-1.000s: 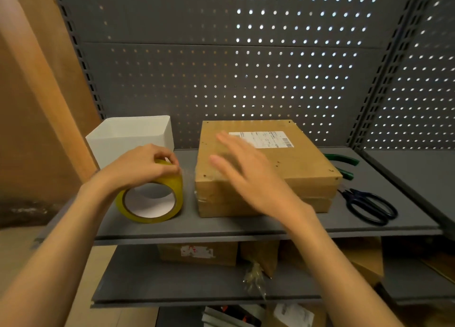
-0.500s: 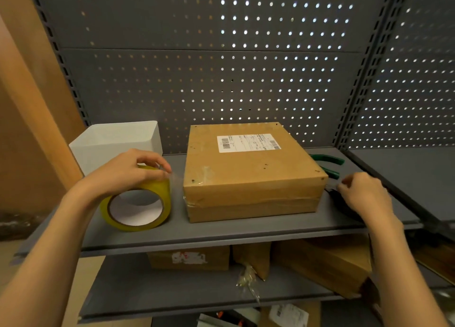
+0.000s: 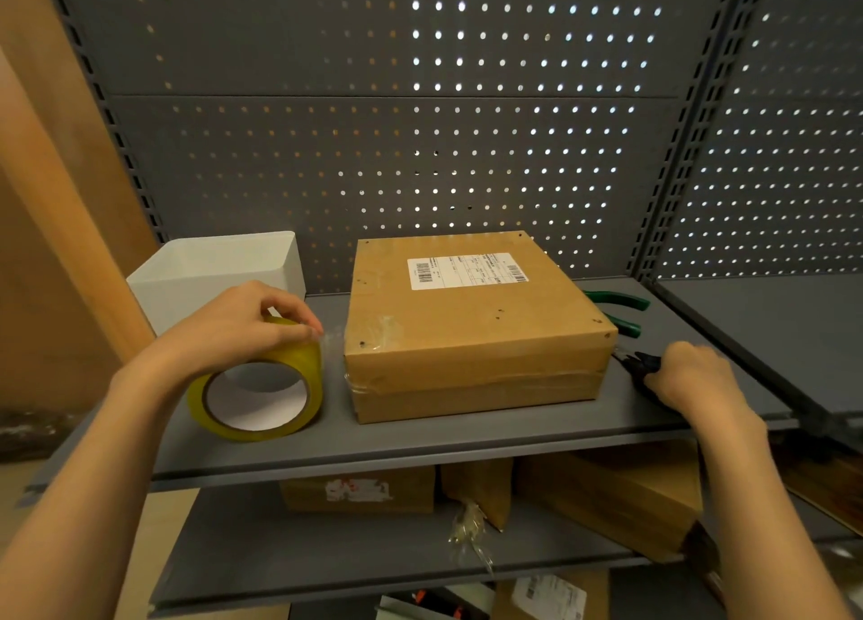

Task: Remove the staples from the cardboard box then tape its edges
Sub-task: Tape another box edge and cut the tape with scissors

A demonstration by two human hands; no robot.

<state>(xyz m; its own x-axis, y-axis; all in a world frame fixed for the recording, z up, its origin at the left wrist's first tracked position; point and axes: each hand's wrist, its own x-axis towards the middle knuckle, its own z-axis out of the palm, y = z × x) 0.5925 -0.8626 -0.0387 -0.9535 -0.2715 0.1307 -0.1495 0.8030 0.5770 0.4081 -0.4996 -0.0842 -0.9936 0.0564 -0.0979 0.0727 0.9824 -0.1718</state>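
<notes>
A flat brown cardboard box (image 3: 471,330) with a white shipping label lies on the grey shelf (image 3: 420,442). Clear tape runs along its front face and left corner. Left of it stands a roll of yellowish clear tape (image 3: 261,386) on its edge. My left hand (image 3: 243,325) grips the roll from above, and a short strip of tape stretches from the roll toward the box. At the box's right side my right hand (image 3: 691,376) closes around the dark scissors (image 3: 642,365), which lie on the shelf and are mostly hidden under the hand.
Green-handled pliers (image 3: 616,309) lie behind the box on the right. A white open bin (image 3: 219,269) stands at the back left. A perforated grey panel closes the back. Several cardboard boxes (image 3: 621,498) sit on the lower shelf. A second shelf adjoins on the right.
My right hand left the top of the box, swung right and closed on the scissors. My left hand kept its hold on the tape roll.
</notes>
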